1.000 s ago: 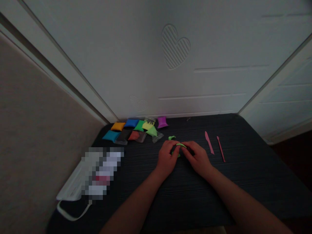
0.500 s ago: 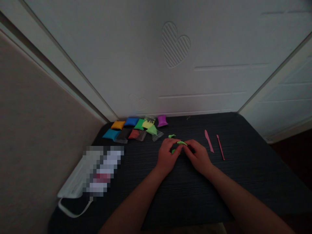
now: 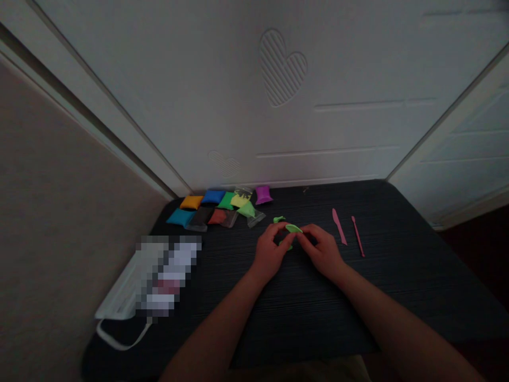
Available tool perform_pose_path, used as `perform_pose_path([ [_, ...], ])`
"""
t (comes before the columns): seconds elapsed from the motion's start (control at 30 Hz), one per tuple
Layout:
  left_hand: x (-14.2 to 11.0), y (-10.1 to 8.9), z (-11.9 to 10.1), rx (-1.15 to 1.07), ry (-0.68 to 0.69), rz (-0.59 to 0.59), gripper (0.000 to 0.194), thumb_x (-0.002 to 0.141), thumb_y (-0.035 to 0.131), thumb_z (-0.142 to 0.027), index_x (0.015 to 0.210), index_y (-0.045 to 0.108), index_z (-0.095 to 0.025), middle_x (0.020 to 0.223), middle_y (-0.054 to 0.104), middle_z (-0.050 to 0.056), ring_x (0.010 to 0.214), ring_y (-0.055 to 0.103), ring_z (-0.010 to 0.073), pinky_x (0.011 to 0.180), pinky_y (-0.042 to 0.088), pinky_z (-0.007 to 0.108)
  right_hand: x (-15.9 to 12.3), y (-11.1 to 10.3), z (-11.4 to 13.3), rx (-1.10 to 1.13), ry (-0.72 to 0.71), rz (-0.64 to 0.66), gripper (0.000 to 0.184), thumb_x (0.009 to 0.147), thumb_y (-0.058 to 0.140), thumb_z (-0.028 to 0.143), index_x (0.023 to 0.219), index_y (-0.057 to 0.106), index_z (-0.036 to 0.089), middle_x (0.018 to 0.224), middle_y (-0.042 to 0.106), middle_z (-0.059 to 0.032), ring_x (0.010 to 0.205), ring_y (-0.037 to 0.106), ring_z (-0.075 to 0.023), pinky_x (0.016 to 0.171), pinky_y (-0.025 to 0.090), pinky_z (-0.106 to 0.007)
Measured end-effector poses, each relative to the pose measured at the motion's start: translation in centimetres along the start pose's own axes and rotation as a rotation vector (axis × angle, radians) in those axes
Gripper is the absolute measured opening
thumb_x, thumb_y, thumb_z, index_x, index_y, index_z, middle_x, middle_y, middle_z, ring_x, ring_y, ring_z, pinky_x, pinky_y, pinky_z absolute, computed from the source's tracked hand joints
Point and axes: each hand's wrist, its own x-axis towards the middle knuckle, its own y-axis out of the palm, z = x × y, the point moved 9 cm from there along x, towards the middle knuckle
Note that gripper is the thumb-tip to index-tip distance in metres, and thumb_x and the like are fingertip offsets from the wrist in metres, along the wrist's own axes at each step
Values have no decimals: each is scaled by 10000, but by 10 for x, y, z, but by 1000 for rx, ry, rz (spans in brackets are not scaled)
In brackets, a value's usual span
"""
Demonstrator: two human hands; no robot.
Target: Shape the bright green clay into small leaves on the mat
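Observation:
Between my two hands is a thin, flat piece of light green modelling clay (image 3: 294, 228), raised a little over the dark table. My left hand (image 3: 271, 248) pinches its left side between thumb and fingers. On the right edge, the fingertips of my right hand (image 3: 321, 247) are closed. Behind my left hand a small green clay piece (image 3: 279, 219) lies on the table. Another green clay bit (image 3: 287, 246) shows under my left thumb, partly hidden.
Several coloured clay packets (image 3: 213, 197) lie at the back left. A pink plastic knife (image 3: 339, 226) and a thin pink modelling stick (image 3: 358, 236) are right of my hands. A white face mask (image 3: 119, 297) rests at the left edge. A white panel (image 3: 338, 63) rises behind the dark table (image 3: 310, 318).
The green clay piece has tilted, so more of its flat face shows now. Both hands stay close together with only small finger shifts. The view has moved slightly.

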Motion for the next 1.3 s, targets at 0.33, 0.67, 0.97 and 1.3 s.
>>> perform_pose_path([
  [0.33, 3, 1, 14, -393, -174, -28, 283, 676, 618, -285, 927, 573, -162, 809, 627, 30, 739, 586, 146, 679, 453, 277, -1, -3, 4, 41, -17, -29, 197, 814, 452, 303, 946, 558, 202, 830, 596, -39, 737, 543, -152, 652, 426, -282],
  [0.67, 0, 3, 13, -392, -161, -54, 398, 674, 623, -278, 1042, 500, -187, 800, 632, 21, 746, 594, 138, 690, 453, 266, 0, 1, -3, -2, 18, -14, 164, 816, 453, 301, 852, 572, 195, 751, 582, -21, 667, 528, -138, 610, 412, -266],
  [0.97, 1, 13, 12, -555, -168, 32, 565, 682, 617, -228, 1191, 372, -243, 991, 608, 49, 877, 567, 148, 745, 435, 280, -1, -5, 0, -24, -37, -77, 169, 801, 462, 227, 938, 559, 213, 862, 622, -35, 742, 569, -154, 672, 451, -290],
  [1.3, -5, 33, 12, -821, -357, 212, 436, 673, 621, -248, 1080, 482, -178, 750, 572, 7, 642, 534, 97, 612, 416, 241, -5, -12, 5, -131, -149, -122, 233, 799, 445, 190, 1003, 551, 226, 949, 627, -55, 890, 575, -186, 789, 451, -364],
])
